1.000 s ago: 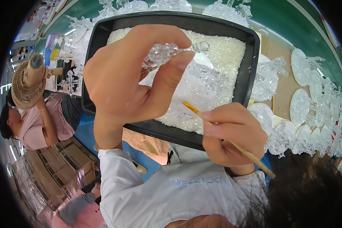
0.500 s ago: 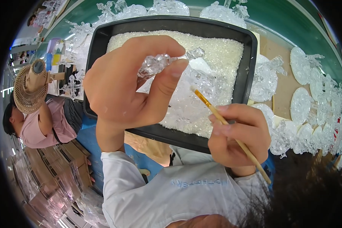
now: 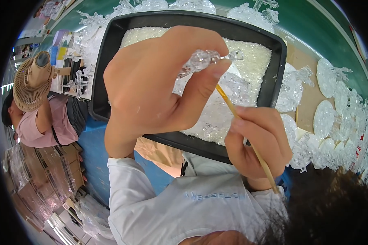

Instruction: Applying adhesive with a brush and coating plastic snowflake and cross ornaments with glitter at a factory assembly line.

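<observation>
Left hand pinches clear crystal piece between thumb and fingers; looks light, hard, slick, brittle. Right hand fingers pressed around thin stick, over tray.

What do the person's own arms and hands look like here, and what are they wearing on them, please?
Both hands are bare: no gloves, rings or watch show on the left hand or the right hand. The left forearm ends in a white long sleeve with a loose cuff. The right wrist meets the same white fabric, which carries pale blue lettering.
</observation>
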### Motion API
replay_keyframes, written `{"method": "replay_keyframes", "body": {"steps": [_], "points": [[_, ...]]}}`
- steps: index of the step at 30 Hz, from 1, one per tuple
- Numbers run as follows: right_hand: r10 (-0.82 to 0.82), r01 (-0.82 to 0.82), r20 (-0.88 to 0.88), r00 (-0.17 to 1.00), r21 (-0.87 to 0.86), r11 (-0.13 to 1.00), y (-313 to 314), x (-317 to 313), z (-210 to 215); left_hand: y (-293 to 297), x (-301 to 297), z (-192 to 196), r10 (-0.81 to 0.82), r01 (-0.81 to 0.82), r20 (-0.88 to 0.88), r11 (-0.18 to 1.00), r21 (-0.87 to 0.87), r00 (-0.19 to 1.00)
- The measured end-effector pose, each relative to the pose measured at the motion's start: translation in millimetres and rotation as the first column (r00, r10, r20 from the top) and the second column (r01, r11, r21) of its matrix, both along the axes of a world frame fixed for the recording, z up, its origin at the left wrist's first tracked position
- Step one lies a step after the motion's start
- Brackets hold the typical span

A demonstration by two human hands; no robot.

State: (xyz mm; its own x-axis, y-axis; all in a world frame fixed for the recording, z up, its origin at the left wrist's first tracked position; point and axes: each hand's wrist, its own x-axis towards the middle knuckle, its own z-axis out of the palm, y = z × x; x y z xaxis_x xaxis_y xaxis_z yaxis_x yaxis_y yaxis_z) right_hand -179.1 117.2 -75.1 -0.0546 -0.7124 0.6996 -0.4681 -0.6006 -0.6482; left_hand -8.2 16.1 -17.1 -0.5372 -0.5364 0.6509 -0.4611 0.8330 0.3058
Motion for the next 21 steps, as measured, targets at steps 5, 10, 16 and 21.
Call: {"method": "replay_keyframes", "body": {"steps": [5, 10, 16, 21], "points": [[0.017, -0.017, 0.006, 1.000, -0.019, 1.000, 1, 0, -2, -1, 2, -2, -0.014, 0.014, -0.023, 1.000, -0.004, 1.000], [0.011, -0.011, -0.028, 1.000, -0.010, 1.000, -2, 0, -3, -1, 3, 0, -0.044, 0.044, -0.002, 0.999, 0.007, 0.999], [0.004, -0.005, -0.018, 1.000, -0.044, 0.999, -3, 0, -5, -2, 0, 0, -0.039, 0.039, -0.017, 0.999, 0.002, 0.999], [0.004, -0.004, 0.014, 1.000, -0.030, 1.000, 8, -2, 0, -2, 1, -2, -0.017, 0.016, -0.033, 1.000, -0.022, 0.999]]}}
